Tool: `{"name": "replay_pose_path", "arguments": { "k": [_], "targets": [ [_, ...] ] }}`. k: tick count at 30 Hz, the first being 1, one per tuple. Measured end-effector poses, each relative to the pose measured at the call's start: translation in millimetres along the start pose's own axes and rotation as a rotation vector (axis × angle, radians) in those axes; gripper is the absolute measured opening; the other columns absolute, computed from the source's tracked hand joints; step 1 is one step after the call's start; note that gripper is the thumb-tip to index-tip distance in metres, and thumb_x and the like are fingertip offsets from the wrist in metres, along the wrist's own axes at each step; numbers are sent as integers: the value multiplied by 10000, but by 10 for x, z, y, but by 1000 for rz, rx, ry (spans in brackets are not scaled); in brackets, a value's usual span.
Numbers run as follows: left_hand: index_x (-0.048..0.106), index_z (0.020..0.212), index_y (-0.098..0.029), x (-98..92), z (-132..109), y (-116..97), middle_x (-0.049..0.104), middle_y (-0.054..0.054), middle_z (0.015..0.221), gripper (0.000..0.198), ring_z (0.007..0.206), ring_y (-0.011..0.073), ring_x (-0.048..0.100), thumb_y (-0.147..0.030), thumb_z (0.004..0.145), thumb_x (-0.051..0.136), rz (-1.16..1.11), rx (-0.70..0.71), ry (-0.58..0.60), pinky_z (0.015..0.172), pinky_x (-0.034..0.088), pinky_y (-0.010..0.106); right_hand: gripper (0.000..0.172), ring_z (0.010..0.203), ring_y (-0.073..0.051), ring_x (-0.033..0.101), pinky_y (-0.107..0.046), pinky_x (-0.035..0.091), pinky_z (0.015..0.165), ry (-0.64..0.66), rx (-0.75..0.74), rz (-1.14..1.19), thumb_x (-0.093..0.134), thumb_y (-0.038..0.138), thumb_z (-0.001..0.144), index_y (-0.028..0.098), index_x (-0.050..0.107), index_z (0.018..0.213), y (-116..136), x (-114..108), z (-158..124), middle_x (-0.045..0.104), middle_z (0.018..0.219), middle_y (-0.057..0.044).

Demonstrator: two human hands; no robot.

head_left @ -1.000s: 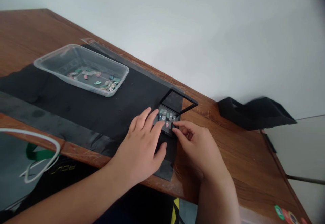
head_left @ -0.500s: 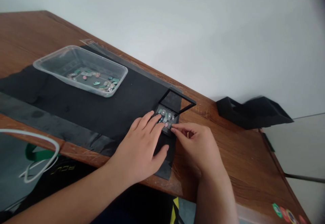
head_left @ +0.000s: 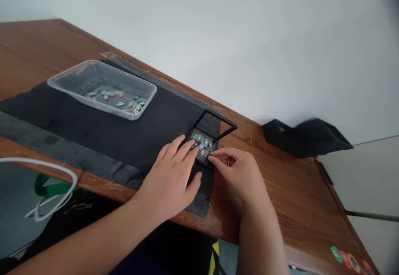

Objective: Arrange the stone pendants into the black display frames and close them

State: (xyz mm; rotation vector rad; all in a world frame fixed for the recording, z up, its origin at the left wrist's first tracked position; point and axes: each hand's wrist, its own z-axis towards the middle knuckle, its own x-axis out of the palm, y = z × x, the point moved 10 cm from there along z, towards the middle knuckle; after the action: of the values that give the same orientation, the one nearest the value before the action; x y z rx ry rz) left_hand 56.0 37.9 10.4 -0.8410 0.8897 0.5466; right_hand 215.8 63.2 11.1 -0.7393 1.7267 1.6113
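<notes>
A slipped fingertip could scatter the nail-like pieces (head_left: 206, 143) in the hinged black case (head_left: 203, 161), at the right end of the dark mat (head_left: 168, 119). The left hand (head_left: 170, 179) spreads loosely over the case's left side; the right hand (head_left: 239, 173) pinches near its front-right corner, any held piece hidden.

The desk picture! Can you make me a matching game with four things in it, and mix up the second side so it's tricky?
Things:
1. Tub
2. Small case
3. Right hand
4. Cable

Clues:
A. White and curvy
B. Has its lid standing open
C. See-through walls, with small pieces inside
D. Thumb and fingertips close together at an edge

Right pairs: 1 goes with C, 2 with B, 3 with D, 4 with A.
</notes>
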Motion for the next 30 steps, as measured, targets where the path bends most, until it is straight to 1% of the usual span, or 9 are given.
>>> {"name": "replay_pose_path", "arguments": {
  "k": [4, 9, 13, 19, 22, 25, 27, 30],
  "targets": [
    [589, 1372, -82, -12, 1, 15, 573, 151, 1473, 483, 1450, 358, 388, -307, 950, 526, 2, -13, -18, 1120, 408, 547, 133, 546, -133, 489, -261, 329, 521, 6, -3, -12, 705, 348, 835, 243, 787, 833, 11, 0, -4, 569, 579, 29],
    [593, 1369, -97, -7, 11, 21, 563, 136, 1492, 489, 1471, 346, 373, -327, 941, 536, -9, -18, -11, 1119, 407, 538, 127, 543, -130, 483, -262, 325, 521, 10, -2, -34, 707, 350, 830, 243, 774, 820, 16, 5, -3, 549, 575, 36],
    [589, 1374, -102, -8, 4, 34, 563, 134, 1493, 481, 1469, 355, 375, -311, 944, 538, -3, -28, -19, 1105, 418, 543, 108, 548, -129, 482, -262, 341, 533, 6, -2, -37, 704, 331, 828, 247, 758, 867, 8, 14, 3, 539, 582, 48],
    [576, 1383, -90, -23, -11, 49, 557, 155, 1489, 491, 1477, 363, 353, -312, 946, 540, 0, -40, -41, 1142, 377, 553, 114, 539, -128, 473, -261, 326, 519, 22, -4, 2, 692, 339, 840, 246, 755, 825, -1, 34, 5, 517, 568, 49],
    [559, 1422, -129, -22, -10, 28, 518, 145, 1527, 522, 1499, 357, 317, -327, 939, 552, -6, -30, -26, 1162, 351, 558, 106, 541, -127, 474, -260, 334, 523, 14, -1, -13, 702, 338, 831, 246, 753, 839, 4, 19, 5, 521, 571, 52],
    [533, 1466, -179, 5, -1, -24, 434, 133, 1597, 557, 1521, 361, 274, -371, 944, 558, -1, 14, 7, 1172, 326, 573, 117, 548, -128, 483, -259, 348, 534, 7, -11, -15, 702, 336, 830, 246, 758, 880, 16, 10, 8, 532, 581, 51],
    [533, 1473, -178, 35, 4, -47, 397, 130, 1621, 562, 1527, 365, 260, -401, 956, 541, 8, 38, 34, 1179, 308, 580, 132, 547, -129, 485, -259, 348, 533, 13, -16, -12, 693, 343, 839, 246, 765, 894, 17, 18, 10, 533, 583, 49],
    [540, 1465, -142, 68, 8, -40, 391, 118, 1626, 567, 1532, 362, 248, -428, 977, 501, 24, 40, 58, 1193, 283, 573, 137, 542, -128, 480, -259, 344, 529, 15, -8, -15, 695, 351, 839, 249, 771, 889, 1, 25, 12, 529, 583, 50]
  ]
}}
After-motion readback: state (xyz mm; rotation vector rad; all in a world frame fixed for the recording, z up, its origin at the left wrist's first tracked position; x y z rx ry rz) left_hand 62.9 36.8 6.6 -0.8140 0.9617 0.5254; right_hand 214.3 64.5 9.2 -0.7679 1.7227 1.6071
